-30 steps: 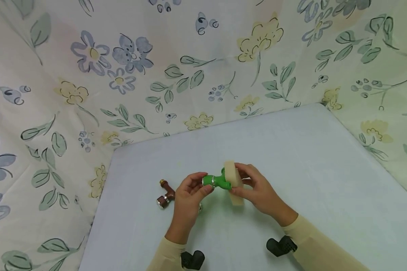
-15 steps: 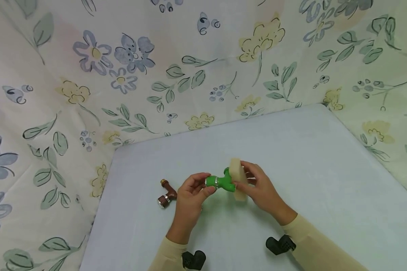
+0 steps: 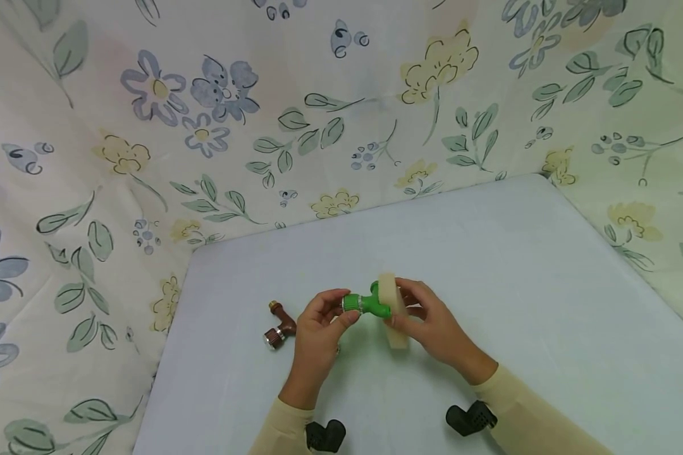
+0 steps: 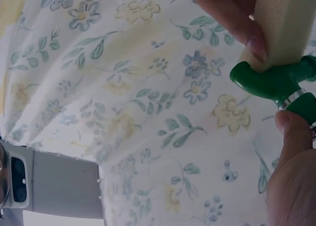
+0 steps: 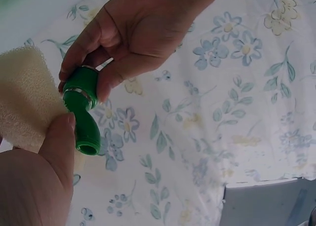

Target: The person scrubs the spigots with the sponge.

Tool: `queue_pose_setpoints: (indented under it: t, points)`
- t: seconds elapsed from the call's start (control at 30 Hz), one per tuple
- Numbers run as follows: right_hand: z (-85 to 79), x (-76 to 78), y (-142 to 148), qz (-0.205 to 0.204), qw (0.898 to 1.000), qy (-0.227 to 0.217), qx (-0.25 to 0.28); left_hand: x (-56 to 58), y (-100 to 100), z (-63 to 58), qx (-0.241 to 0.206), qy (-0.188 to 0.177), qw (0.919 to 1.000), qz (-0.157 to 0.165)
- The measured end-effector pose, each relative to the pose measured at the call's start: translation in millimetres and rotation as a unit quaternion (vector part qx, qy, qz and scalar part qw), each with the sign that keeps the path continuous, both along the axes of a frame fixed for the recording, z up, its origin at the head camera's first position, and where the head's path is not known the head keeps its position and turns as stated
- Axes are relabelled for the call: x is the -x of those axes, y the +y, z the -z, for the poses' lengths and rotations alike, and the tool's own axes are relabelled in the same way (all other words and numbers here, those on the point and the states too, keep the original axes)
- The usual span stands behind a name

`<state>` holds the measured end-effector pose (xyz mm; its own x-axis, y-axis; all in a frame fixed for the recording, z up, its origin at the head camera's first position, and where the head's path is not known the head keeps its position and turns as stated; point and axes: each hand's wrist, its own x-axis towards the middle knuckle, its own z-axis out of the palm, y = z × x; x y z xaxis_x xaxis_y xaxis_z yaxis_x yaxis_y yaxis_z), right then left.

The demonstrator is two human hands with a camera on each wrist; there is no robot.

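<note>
In the head view my left hand (image 3: 317, 328) pinches a green water tap (image 3: 369, 306) by its ribbed end, with thumb and fingers on either side. The tap lies sideways above the table, its body toward the right. My right hand (image 3: 437, 325) grips a pale yellow sponge (image 3: 387, 289), which stands upright against the far end of the tap and hides part of it. In the right wrist view the tap's round open outlet (image 5: 88, 149) faces down, and the right thumb (image 5: 60, 142) reaches over the sponge's edge to the green body.
On the pale table (image 3: 518, 265) a brown tap (image 3: 284, 323) with a brass threaded end lies left of the left hand, partly hidden by it. A floral cloth (image 3: 296, 95) hangs behind the table. Black cameras (image 3: 471, 418) sit at both wrists.
The sponge and right hand shifted up and right along the tap, then came back down and left. The left hand and green tap moved only slightly.
</note>
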<state>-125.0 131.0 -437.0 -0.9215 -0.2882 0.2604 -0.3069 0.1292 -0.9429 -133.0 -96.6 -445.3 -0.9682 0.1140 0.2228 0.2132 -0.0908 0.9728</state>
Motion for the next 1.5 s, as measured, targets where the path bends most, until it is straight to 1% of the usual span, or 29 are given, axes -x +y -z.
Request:
queue_pose_setpoints:
  t: [0.1, 0.17, 0.27, 0.4, 0.63, 0.77, 0.87, 0.97, 1.1, 1.23, 1.37, 1.5]
  points:
    - [2.2, 0.5, 0.2, -0.02, 1.0, -0.008, 0.023, 0.5, -1.5, 0.4, 0.006, 0.008, 0.9999, -0.002]
    - [6.5, 2.1, 1.1, -0.033, 0.998, -0.017, 0.042, 0.6, -2.1, 0.1, 0.006, 0.01, 0.9999, 0.0]
    - [15.1, 5.1, 2.7, -0.049, 0.996, -0.031, 0.064, -0.2, -2.8, -0.1, 0.005, 0.008, 1.0, 0.003]
    - [23.2, 7.1, 3.6, -0.063, 0.994, -0.037, 0.076, -1.7, -4.0, 0.4, 0.005, 0.001, 1.0, 0.005]
    - [23.2, 6.6, 2.4, -0.071, 0.993, -0.043, 0.086, 0.3, -6.8, 0.9, 0.001, 0.008, 0.9999, 0.011]
    - [23.6, 6.1, 2.2, -0.07, 0.993, -0.043, 0.087, 0.9, -7.0, 0.4, -0.004, 0.001, 0.9999, 0.01]
    - [22.9, 4.9, 1.8, -0.074, 0.992, -0.045, 0.087, 1.6, -7.0, 0.0, -0.001, -0.007, 1.0, 0.001]
    - [21.3, 3.5, 1.2, -0.079, 0.992, -0.045, 0.087, 2.4, -7.1, 0.0, 0.014, -0.011, 0.9997, -0.018]
    - [19.6, 2.9, 0.3, -0.083, 0.992, -0.033, 0.093, 2.7, -7.3, -0.5, 0.041, 0.0, 0.9979, -0.049]
    - [15.4, 2.2, 0.0, -0.083, 0.991, -0.02, 0.101, 2.3, -6.8, -2.2, 0.053, 0.014, 0.9961, -0.068]
    - [11.3, 2.2, 0.6, -0.083, 0.991, -0.01, 0.105, 2.4, -5.8, -3.7, 0.053, 0.025, 0.9955, -0.075]
    - [11.9, 3.3, 2.3, -0.079, 0.991, -0.008, 0.105, 3.8, -4.7, -3.2, 0.052, 0.027, 0.9962, -0.065]
